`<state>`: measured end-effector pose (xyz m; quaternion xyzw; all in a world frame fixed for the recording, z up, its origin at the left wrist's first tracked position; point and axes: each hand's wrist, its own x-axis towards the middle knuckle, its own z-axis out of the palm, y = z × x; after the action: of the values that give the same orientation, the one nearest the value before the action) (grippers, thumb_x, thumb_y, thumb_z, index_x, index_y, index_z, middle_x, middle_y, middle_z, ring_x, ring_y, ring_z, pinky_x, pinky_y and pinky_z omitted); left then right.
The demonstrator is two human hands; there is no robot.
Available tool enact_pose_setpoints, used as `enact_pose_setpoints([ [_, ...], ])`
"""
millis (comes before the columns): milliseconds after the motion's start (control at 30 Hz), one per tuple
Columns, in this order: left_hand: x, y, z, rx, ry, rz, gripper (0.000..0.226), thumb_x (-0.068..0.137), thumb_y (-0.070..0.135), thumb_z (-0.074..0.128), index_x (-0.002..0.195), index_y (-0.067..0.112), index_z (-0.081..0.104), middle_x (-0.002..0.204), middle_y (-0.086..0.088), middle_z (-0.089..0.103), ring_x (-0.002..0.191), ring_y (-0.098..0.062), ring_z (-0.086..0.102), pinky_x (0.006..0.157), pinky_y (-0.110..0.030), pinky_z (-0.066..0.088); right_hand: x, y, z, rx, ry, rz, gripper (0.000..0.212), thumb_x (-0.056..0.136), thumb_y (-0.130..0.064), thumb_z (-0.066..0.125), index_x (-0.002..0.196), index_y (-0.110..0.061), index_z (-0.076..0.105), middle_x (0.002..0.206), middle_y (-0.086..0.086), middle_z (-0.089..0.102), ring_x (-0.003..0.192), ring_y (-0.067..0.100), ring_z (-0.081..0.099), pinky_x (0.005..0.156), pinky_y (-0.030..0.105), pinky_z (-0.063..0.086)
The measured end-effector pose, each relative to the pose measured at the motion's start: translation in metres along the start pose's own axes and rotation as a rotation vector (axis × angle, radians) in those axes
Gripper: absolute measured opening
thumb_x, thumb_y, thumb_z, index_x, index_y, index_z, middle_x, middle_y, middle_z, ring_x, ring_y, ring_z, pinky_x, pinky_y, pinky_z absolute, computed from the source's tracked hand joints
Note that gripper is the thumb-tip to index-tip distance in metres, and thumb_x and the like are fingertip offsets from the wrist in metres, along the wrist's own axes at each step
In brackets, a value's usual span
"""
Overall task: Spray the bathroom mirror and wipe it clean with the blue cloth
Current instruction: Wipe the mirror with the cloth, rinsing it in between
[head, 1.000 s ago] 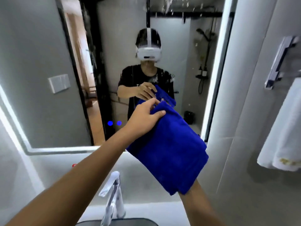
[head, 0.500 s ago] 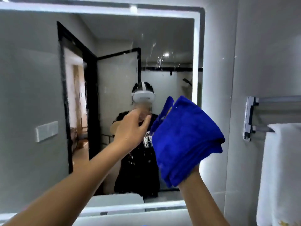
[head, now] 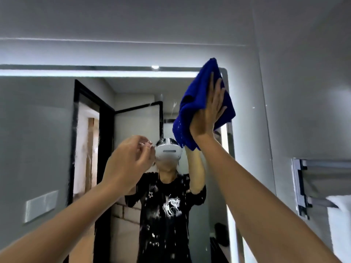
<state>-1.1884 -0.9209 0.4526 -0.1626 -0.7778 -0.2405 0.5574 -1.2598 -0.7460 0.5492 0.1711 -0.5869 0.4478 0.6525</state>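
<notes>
The bathroom mirror (head: 47, 130) fills the wall ahead, lit along its top and right edges, with streaks and spots of spray over its middle. My right hand (head: 209, 111) presses the folded blue cloth (head: 191, 103) flat against the glass near the mirror's upper right corner, fingers straight and pointing up. My left hand (head: 129, 158) hovers in front of the mirror's middle, lower and to the left of the cloth, fingers loosely curled and holding nothing. No spray bottle is in view.
A chrome towel rack (head: 302, 188) is fixed to the grey wall at the right, with a white towel (head: 340, 224) hanging on it. The mirror reflects a person, a dark door frame and a white wall plate.
My right hand has carried the cloth up and right from chest height to the mirror's upper corner and now lies flat on it. The left hand let go of the cloth. The view tilted upward.
</notes>
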Motion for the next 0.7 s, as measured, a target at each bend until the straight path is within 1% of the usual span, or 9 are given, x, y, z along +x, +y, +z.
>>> enact_pose_setpoints([
  [67,0.009,0.0,0.0,0.034,0.024,0.023,0.024,0.096,0.032,0.051,0.112,0.017,0.062,0.106,0.005,0.064,0.091,-0.009,0.057,0.076,-0.029,0.047,0.014,0.001,0.004,-0.171,-0.07,-0.111,0.062,0.097,-0.046,0.029,0.154,-0.033,0.009,0.163,-0.002,0.005,0.15,0.022,-0.003,0.117,0.06,-0.004],
  [167,0.022,-0.002,0.001,0.075,0.055,0.049,0.024,0.096,0.031,0.05,0.113,0.017,0.061,0.109,0.005,0.062,0.092,-0.01,0.054,0.076,-0.03,0.046,0.03,0.019,0.013,-0.47,-0.25,-0.307,0.059,0.096,-0.059,0.015,0.153,-0.041,0.008,0.163,-0.006,0.005,0.15,0.021,-0.001,0.116,0.058,-0.009],
  [233,0.032,-0.003,0.002,0.107,0.071,0.089,0.03,0.097,0.036,0.045,0.114,0.017,0.061,0.112,0.003,0.062,0.093,-0.012,0.057,0.076,-0.03,0.048,0.029,0.034,0.018,-0.611,-0.311,-0.432,0.062,0.095,-0.064,0.016,0.152,-0.043,0.01,0.163,-0.006,0.005,0.15,0.022,-0.002,0.116,0.057,-0.01],
  [300,0.041,-0.003,0.002,0.126,0.098,0.127,0.039,0.092,0.038,0.04,0.114,0.014,0.062,0.113,0.0,0.064,0.096,-0.015,0.059,0.075,-0.029,0.049,0.031,0.038,0.015,-0.643,-0.32,-0.5,0.064,0.094,-0.066,0.02,0.152,-0.043,0.01,0.163,-0.006,0.005,0.15,0.022,-0.001,0.116,0.056,-0.01],
  [367,0.051,-0.003,0.002,0.144,0.134,0.16,0.041,0.09,0.036,0.04,0.114,0.011,0.062,0.114,-0.002,0.065,0.1,-0.017,0.059,0.075,-0.028,0.047,0.032,0.042,0.012,-0.666,-0.342,-0.575,0.068,0.093,-0.067,0.021,0.153,-0.04,0.006,0.163,-0.006,0.005,0.15,0.021,-0.001,0.117,0.055,-0.011],
  [467,0.071,-0.005,0.009,0.197,0.166,0.219,0.042,0.093,0.034,0.04,0.122,0.01,0.058,0.122,-0.005,0.062,0.112,-0.02,0.057,0.088,-0.033,0.047,0.036,0.047,0.006,-0.678,-0.402,-0.645,0.074,0.092,-0.069,0.023,0.154,-0.034,0.003,0.163,-0.008,0.004,0.15,0.017,-0.004,0.117,0.051,-0.014],
  [533,0.084,-0.002,0.016,0.234,0.161,0.288,0.044,0.095,0.034,0.039,0.128,0.01,0.054,0.131,-0.007,0.058,0.122,-0.021,0.053,0.099,-0.037,0.044,0.038,0.047,0.005,-0.67,-0.433,-0.635,0.073,0.092,-0.068,0.023,0.154,-0.034,0.004,0.163,-0.01,0.002,0.15,0.016,-0.007,0.117,0.049,-0.016],
  [600,0.096,0.001,0.024,0.272,0.146,0.363,0.045,0.096,0.032,0.038,0.132,0.01,0.051,0.137,-0.007,0.054,0.128,-0.021,0.048,0.106,-0.038,0.038,0.039,0.045,0.006,-0.65,-0.438,-0.604,0.069,0.093,-0.068,0.019,0.154,-0.038,0.005,0.163,-0.011,0.0,0.15,0.015,-0.009,0.116,0.049,-0.017],
  [700,0.111,-0.004,0.029,0.338,0.132,0.36,0.046,0.098,0.034,0.033,0.136,0.013,0.049,0.144,-0.006,0.048,0.133,-0.019,0.042,0.113,-0.041,0.032,0.036,0.043,0.009,-0.667,-0.406,-0.58,0.071,0.088,-0.073,0.011,0.152,-0.043,0.001,0.163,-0.01,-0.003,0.15,0.02,-0.01,0.116,0.054,-0.015],
])
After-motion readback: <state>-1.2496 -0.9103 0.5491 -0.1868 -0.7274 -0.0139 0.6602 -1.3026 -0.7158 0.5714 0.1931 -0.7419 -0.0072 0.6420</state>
